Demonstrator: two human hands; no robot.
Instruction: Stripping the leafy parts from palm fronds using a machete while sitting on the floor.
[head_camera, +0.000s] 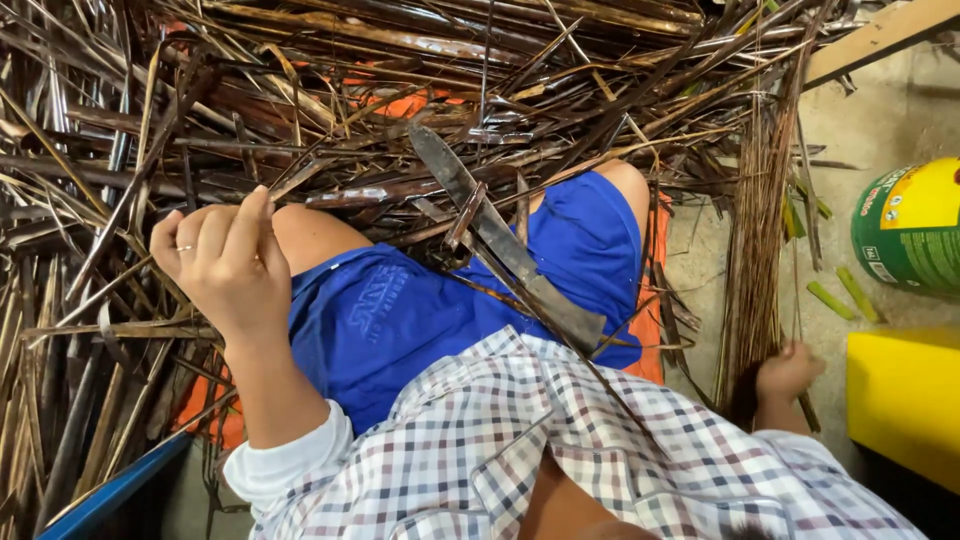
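Checked shirt (560, 450) fills the bottom of the head view, nearest the lens; blue shorts (400, 320) lie beyond it over the lap.

Head view, left side. Left hand (225, 265) is raised above the left knee, wrist bent, with a ring on one finger. Its fingers (215, 235) are curled inward, tips pressed together, pinching a thin dark strip (262, 205) that runs upward toward the pile. The pinch grip suits a slender strand, which probably needs tension rather than a full fist. The strip's far end is lost among the other stems.

Head view, centre. A long knife (500, 240) lies diagonally across the lap, blade pointing away and to the left, handle end near the shirt. Neither hand touches it. Resting on the thigh, it is within reach of either hand.

Head view, right side. Right hand (788, 372) is low beside the right hip, clenched around the near end of a bundle (760, 220) of thin brown sticks. The bundle runs straight away from the body along the floor, sticks aligned and apart from the pile, so sorted material stays separate.

Surroundings. A tangled pile (250, 90) of dark dried stems covers the ground ahead and to the left. A green-and-yellow can (910, 230) and a yellow box (900, 400) sit to the right.
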